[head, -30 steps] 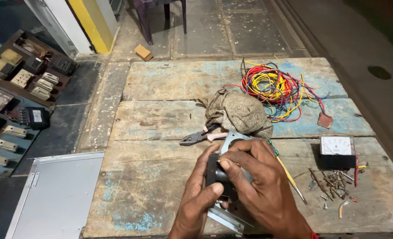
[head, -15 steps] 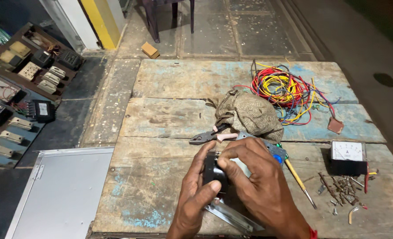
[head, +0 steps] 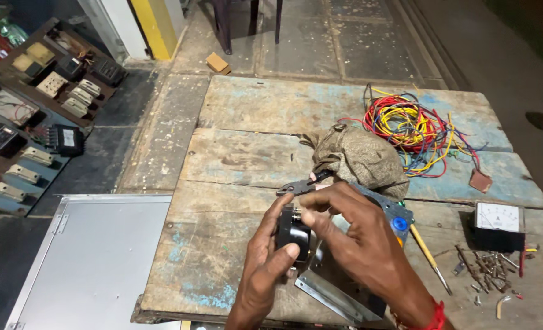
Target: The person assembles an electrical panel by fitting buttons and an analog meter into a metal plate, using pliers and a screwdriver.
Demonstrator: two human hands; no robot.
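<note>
Hands (head: 320, 244) low over wooden bench (head: 235, 165), left (head: 268, 263) clenched round black round component (head: 293, 235) to steady it, right (head: 357, 244) fingertips pinching its top w/ metal panel (head: 339, 293) beneath

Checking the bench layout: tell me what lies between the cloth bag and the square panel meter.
In the head view, between the cloth bag and the panel meter lies only bare wooden table.
</note>
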